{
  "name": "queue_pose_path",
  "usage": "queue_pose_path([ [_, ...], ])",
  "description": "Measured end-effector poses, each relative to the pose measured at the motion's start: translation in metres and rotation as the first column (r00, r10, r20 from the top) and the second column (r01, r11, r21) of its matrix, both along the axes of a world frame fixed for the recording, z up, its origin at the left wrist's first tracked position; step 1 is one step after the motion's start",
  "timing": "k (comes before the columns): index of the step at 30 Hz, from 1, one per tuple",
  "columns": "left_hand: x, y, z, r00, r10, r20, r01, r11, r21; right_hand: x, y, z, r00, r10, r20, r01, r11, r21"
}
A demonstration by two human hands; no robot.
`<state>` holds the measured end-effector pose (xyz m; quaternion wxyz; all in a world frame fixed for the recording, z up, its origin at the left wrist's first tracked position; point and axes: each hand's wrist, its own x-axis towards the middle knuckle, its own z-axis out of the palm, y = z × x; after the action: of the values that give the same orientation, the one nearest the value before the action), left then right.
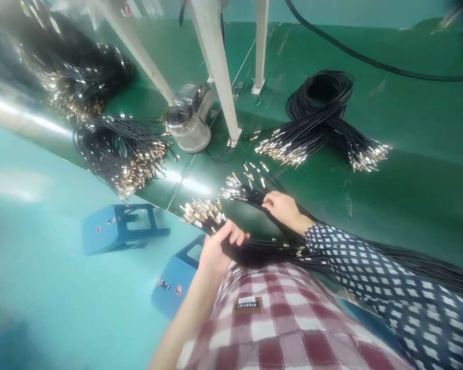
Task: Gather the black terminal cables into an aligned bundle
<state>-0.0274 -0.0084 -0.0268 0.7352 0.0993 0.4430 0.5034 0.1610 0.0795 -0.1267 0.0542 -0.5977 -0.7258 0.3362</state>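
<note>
My left hand is wrapped round a thick bundle of black cables close to my apron. Gold and silver connectors fan out past its thumb side. Ahead of it, my right hand has its fingers pinched together at a second, looser group of black cables lying on the green table. Connector ends of that group spread out to the left of the fingers. Whether the pinch holds one cable or several is hidden. Cable lengths run to the right under my patterned sleeve.
A coiled cable bundle lies at the back right of the green table. Further left are another coil, a large cable heap and a grey machine among white legs. Blue stools stand on the floor.
</note>
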Motion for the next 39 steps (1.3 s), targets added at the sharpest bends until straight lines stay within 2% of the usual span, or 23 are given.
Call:
queue_pose_path([
  [5,0.004,0.006,0.0,0.998,0.034,-0.046,-0.036,0.999,-0.041,0.013,-0.011,0.021,0.994,-0.047,-0.099,0.048,0.999,0.004],
  [8,0.006,0.008,0.002,0.994,0.064,-0.089,-0.07,0.995,-0.07,0.03,-0.031,0.039,0.921,-0.092,-0.378,0.021,0.982,-0.188],
  [10,0.008,0.009,0.004,0.992,0.073,-0.101,-0.08,0.994,-0.071,0.045,-0.049,0.049,0.801,-0.194,-0.566,-0.04,0.927,-0.374],
  [12,0.01,0.009,0.005,0.993,0.065,-0.098,-0.07,0.996,-0.052,0.061,-0.066,0.058,0.722,-0.274,-0.636,-0.126,0.851,-0.509],
  [17,0.016,0.011,0.01,0.989,0.017,-0.147,-0.021,0.999,-0.031,0.087,-0.087,0.067,0.686,-0.281,-0.671,-0.342,0.69,-0.638],
  [20,0.018,0.009,0.013,0.979,-0.001,-0.204,-0.001,1.0,-0.009,0.091,-0.085,0.072,0.685,-0.218,-0.695,-0.43,0.649,-0.627],
  [22,0.018,0.006,0.015,0.977,-0.016,-0.212,0.02,1.0,0.019,0.088,-0.081,0.078,0.714,-0.126,-0.689,-0.455,0.664,-0.593],
  [23,0.018,0.004,0.015,0.978,-0.022,-0.209,0.03,0.999,0.034,0.083,-0.079,0.083,0.735,-0.07,-0.675,-0.453,0.689,-0.565],
  [25,0.018,0.001,0.016,0.98,-0.04,-0.194,0.05,0.998,0.048,0.068,-0.075,0.094,0.777,0.018,-0.63,-0.404,0.781,-0.476],
  [27,0.017,-0.001,0.018,0.981,-0.062,-0.182,0.071,0.997,0.043,0.047,-0.073,0.107,0.802,0.025,-0.597,-0.298,0.882,-0.364],
  [29,0.017,-0.002,0.02,0.978,-0.083,-0.193,0.091,0.995,0.036,0.024,-0.071,0.119,0.797,-0.017,-0.604,-0.196,0.938,-0.286],
  [33,0.018,-0.007,0.025,0.968,-0.083,-0.238,0.099,0.993,0.059,-0.002,-0.074,0.135,0.789,-0.071,-0.611,-0.093,0.968,-0.233],
  [36,0.02,-0.012,0.026,0.965,-0.061,-0.255,0.093,0.989,0.114,0.001,-0.079,0.137,0.811,-0.08,-0.579,-0.032,0.983,-0.181],
  [39,0.022,-0.014,0.027,0.961,-0.034,-0.273,0.069,0.99,0.119,0.009,-0.084,0.137,0.827,-0.072,-0.558,-0.026,0.986,-0.166],
])
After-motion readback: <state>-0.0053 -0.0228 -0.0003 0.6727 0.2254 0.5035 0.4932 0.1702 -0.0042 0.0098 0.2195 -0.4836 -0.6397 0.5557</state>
